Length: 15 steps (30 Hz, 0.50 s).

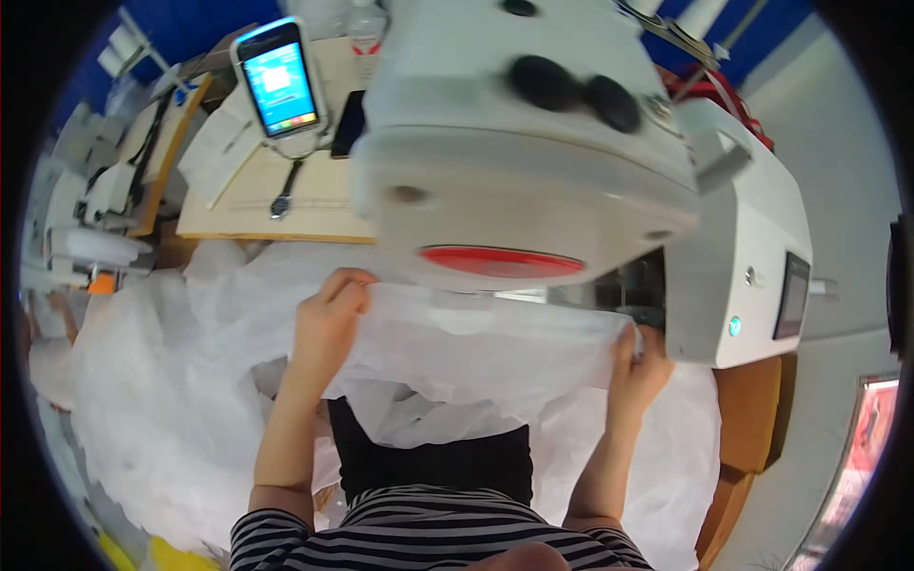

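Apart, both hands (328,309) (642,369) hold thin, rumpled white fabric (476,354)

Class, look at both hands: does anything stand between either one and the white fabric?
Nothing visible does. The left hand and right hand each hold the white fabric directly near its far edge. The white machine head shows beyond the stretch between them, blocking neither.

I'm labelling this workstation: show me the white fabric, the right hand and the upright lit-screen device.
White fabric (476,350): head view, middle of the held span.
Right hand (647,369): head view, back of the hand.
Upright lit-screen device (278,93): head view, on its screen.
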Each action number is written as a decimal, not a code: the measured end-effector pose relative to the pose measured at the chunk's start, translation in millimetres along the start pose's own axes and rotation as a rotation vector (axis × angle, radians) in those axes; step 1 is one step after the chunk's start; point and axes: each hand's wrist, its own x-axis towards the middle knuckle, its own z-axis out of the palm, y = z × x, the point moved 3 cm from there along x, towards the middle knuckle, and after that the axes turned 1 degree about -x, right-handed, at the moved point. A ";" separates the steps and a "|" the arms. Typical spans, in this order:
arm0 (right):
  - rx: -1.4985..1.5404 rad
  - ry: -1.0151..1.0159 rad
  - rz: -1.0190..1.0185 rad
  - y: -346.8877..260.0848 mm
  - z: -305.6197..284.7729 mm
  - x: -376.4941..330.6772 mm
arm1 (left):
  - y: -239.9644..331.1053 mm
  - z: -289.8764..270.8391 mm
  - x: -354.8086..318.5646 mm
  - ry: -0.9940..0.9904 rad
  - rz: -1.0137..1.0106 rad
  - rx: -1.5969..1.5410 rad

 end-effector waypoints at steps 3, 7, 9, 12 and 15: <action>-0.050 0.066 -0.074 -4.2 4.3 4.0 | 10.3 0.4 -0.8 0.078 0.030 0.095; -0.176 0.298 -0.290 -40.6 -11.8 -31.4 | -9.3 4.4 -18.9 0.036 0.033 0.043; 0.602 0.234 -0.194 -58.5 -32.5 -67.5 | -9.5 3.1 -22.5 0.050 0.084 0.008; 2.466 -0.801 -0.147 -166.2 -38.1 -98.6 | -15.3 2.6 -24.7 0.036 0.066 0.016; 2.901 -1.091 0.068 -243.8 -46.6 -106.8 | -23.3 6.4 -25.4 0.050 -0.132 -0.143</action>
